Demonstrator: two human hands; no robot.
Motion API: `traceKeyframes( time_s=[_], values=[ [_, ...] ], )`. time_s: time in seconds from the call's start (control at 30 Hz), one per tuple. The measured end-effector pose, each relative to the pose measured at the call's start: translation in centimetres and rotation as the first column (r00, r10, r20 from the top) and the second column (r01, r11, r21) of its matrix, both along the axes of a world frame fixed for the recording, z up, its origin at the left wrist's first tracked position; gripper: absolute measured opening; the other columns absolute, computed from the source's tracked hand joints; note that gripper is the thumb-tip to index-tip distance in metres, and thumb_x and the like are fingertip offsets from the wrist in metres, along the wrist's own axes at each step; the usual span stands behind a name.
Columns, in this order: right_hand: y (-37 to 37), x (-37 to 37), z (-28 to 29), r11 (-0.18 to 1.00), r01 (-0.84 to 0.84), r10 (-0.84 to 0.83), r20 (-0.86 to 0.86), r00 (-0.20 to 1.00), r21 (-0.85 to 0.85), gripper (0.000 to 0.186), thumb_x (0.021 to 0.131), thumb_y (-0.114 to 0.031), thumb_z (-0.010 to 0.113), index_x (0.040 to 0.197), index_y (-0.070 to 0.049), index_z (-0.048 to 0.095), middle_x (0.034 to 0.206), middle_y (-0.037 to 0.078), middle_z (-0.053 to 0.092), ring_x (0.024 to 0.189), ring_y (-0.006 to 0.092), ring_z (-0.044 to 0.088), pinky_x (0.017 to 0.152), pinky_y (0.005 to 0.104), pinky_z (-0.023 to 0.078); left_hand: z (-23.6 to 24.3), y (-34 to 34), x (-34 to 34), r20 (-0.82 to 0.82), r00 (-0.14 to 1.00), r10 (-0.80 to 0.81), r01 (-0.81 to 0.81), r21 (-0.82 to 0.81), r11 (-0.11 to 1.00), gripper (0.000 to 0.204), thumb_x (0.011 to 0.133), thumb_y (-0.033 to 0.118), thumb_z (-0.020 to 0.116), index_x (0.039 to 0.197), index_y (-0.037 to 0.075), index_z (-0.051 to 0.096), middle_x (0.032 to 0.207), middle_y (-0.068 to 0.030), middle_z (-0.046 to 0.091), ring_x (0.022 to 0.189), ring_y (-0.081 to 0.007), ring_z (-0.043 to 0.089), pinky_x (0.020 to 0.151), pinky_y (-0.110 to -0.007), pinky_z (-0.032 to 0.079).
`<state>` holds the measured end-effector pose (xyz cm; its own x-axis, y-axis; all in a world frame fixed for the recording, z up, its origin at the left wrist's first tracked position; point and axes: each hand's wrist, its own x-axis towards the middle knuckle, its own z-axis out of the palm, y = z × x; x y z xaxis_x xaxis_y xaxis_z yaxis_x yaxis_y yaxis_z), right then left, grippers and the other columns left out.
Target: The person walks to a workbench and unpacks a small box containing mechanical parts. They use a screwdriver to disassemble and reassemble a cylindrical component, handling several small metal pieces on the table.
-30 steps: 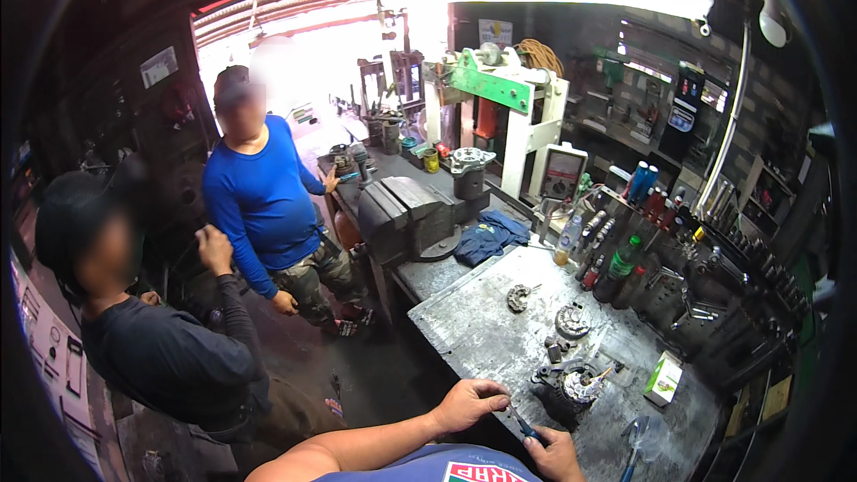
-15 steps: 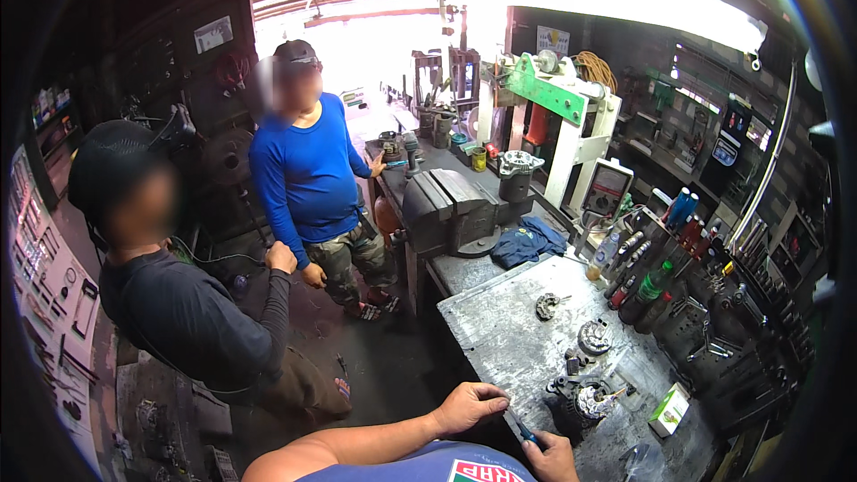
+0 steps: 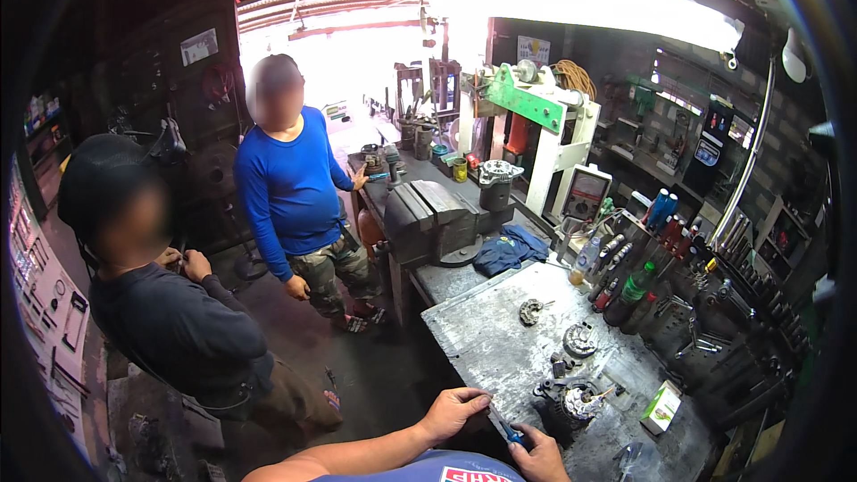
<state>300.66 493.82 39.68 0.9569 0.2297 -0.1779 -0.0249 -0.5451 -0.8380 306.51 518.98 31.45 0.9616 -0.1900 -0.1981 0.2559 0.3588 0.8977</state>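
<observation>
Over the near left edge of the metal-topped bench [image 3: 486,326], my right hand [image 3: 538,457] is closed around a slim tool with a blue handle [image 3: 511,433]. Its thin shaft points toward my left hand [image 3: 453,414]. There, thumb and fingers are pinched at the shaft's far end; what lies between them is too small to name. Just right of my hands sits a dismantled alternator part [image 3: 578,400] with exposed metal pieces. Farther up the bench lie a round metal part [image 3: 580,339] and a smaller one [image 3: 532,311].
A green-and-white box [image 3: 661,407] stands at right, near bottles [image 3: 637,284] and a tool rack [image 3: 714,303]. Beyond are a dark cloth [image 3: 511,251], a large vise [image 3: 428,219] and a multimeter [image 3: 587,194]. Two people stand left, in blue [image 3: 290,178] and dark [image 3: 174,312] shirts.
The scene has shifted slightly left in view. The person in the dark shirt has brought both hands together before the chest. My hands keep nearly the same pose around the blue-handled tool.
</observation>
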Motion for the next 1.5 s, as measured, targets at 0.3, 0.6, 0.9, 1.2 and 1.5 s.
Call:
traceKeyframes(
  time_s=[0.3,0.6,0.9,1.2,1.5],
  values=[
    [-1.1,-0.9,-2.1,0.998,0.009,-0.012,0.049,0.999,0.062,0.042,0.100,-0.015,0.073,0.139,0.000,0.074,0.119,0.022,0.082,0.106,0.0271,0.078,0.096,0.0408,0.060,-1.3,-0.5,0.0,-0.017,0.994,-0.107,0.107,-0.014,0.994,0.041,0.108,0.030,0.080,0.133,-0.003,0.077,0.114,-0.0054,0.081,0.103,-0.0112,0.074,0.093,-0.027,0.061],
    [-1.1,-1.7,-2.4,0.983,0.081,-0.082,0.001,0.997,0.165,0.040,0.101,-0.013,0.072,0.138,0.003,0.074,0.121,0.021,0.081,0.110,0.0251,0.075,0.099,0.0390,0.059,-0.5,-0.9,0.1,-0.095,0.983,-0.157,0.141,-0.156,0.978,0.043,0.109,0.030,0.080,0.135,-0.003,0.076,0.116,-0.0062,0.080,0.104,-0.0125,0.075,0.093,-0.027,0.061],
    [0.2,-0.2,-1.1,0.999,0.030,-0.030,0.013,0.999,-0.014,0.043,0.102,-0.023,0.073,0.136,0.004,0.074,0.124,0.026,0.081,0.116,0.0339,0.078,0.103,0.0417,0.059,-0.1,0.1,0.7,0.035,0.997,-0.069,0.067,0.061,0.996,0.041,0.112,0.032,0.075,0.136,-0.002,0.078,0.118,-0.0050,0.081,0.107,-0.0100,0.072,0.100,-0.028,0.057],
    [2.1,1.2,-1.6,0.996,-0.077,0.077,0.010,0.997,0.052,0.044,0.101,-0.026,0.073,0.134,0.003,0.075,0.120,0.027,0.081,0.111,0.0353,0.078,0.100,0.0435,0.059,-1.8,2.9,-0.6,0.057,0.998,0.027,-0.030,0.060,0.998,0.040,0.113,0.033,0.073,0.136,0.001,0.078,0.116,-0.0044,0.081,0.106,-0.0101,0.074,0.098,-0.028,0.059],
    [8.1,6.6,-4.0,0.884,-0.452,0.448,0.062,0.892,0.120,0.041,0.108,-0.024,0.070,0.137,0.005,0.073,0.119,0.022,0.081,0.110,0.0310,0.077,0.101,0.0434,0.059,-2.3,9.1,-4.4,0.042,0.937,0.346,-0.340,-0.102,0.935,0.033,0.114,0.026,0.071,0.131,-0.001,0.078,0.114,-0.0067,0.082,0.102,-0.0135,0.076,0.097,-0.031,0.062]
  ],
)
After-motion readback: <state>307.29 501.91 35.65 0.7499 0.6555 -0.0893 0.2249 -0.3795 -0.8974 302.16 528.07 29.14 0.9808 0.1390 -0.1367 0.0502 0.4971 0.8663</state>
